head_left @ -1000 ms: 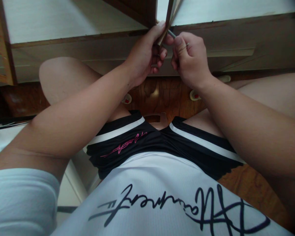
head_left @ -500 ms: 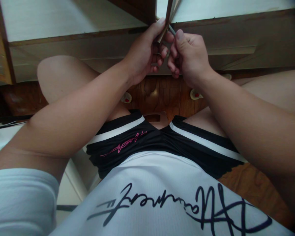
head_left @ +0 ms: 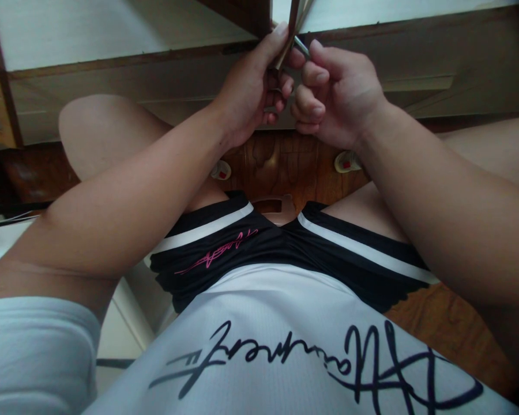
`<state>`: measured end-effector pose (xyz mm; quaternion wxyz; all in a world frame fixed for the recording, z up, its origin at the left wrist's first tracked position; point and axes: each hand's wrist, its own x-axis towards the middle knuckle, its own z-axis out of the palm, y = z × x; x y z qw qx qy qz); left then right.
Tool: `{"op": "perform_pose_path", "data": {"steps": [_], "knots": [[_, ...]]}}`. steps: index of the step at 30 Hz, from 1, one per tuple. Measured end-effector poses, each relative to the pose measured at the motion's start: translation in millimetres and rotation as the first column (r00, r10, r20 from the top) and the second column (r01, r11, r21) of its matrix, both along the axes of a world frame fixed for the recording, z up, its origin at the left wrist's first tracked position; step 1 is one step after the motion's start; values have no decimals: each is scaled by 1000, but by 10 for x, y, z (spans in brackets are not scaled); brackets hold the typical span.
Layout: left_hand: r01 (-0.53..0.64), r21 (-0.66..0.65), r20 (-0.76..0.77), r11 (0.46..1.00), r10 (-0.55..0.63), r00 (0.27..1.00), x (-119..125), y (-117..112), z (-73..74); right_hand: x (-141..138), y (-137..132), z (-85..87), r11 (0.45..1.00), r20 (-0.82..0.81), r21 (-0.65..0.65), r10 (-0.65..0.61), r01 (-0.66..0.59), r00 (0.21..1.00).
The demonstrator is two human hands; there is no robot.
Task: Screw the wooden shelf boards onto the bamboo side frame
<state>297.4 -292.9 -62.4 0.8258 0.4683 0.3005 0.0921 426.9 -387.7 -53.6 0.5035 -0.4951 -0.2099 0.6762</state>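
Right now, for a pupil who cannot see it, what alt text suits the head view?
A person's left hand grips a narrow wooden strip, while the right hand is at the near end of a thin rod beside it. Below are black shorts with white stripes and a white shirt with black lettering.

Person's wearing a white shirt [head_left: 259, 308] at 6 o'clock, black script [head_left: 307, 351] running across it, probably reading "Attainment" in this murky view. White short sleeve [head_left: 34, 351] is showing at 8. Black shorts [head_left: 328, 259] are carrying white leg stripes [head_left: 363, 249], pink scrawl [head_left: 218, 252] sitting at 8 o'clock.
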Motion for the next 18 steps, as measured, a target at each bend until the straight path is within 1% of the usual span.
{"op": "perform_pose_path", "data": {"steps": [2,4,7,9,11,13,16,18], "knots": [[-7,6,-6,1000,7,1000,6,3,4,-36,5,-71,997,71,59,-58,54,996],[-12,9,-13,1000,12,1000,11,5,3,-69,7,-155,985,163,146,-121,97,979],[-9,16,-21,1000,9,1000,15,-1,-5,-88,1,-252,960,334,250,-210,129,919],[-19,27,-36,999,20,999,16,-9,-6,-80,-9,-284,942,482,310,-274,130,832],[-29,32,-52,999,31,998,16,-17,2,-63,-20,-295,926,622,363,-327,108,712],[-35,18,-57,999,36,998,16,-19,14,-45,-31,-296,920,709,384,-345,73,616],[-39,-5,-54,999,39,998,16,-13,28,-28,-51,-292,929,770,366,-333,51,544],[-34,-9,-55,999,33,998,19,-6,26,-21,-67,-290,935,795,352,-324,45,513]]}}
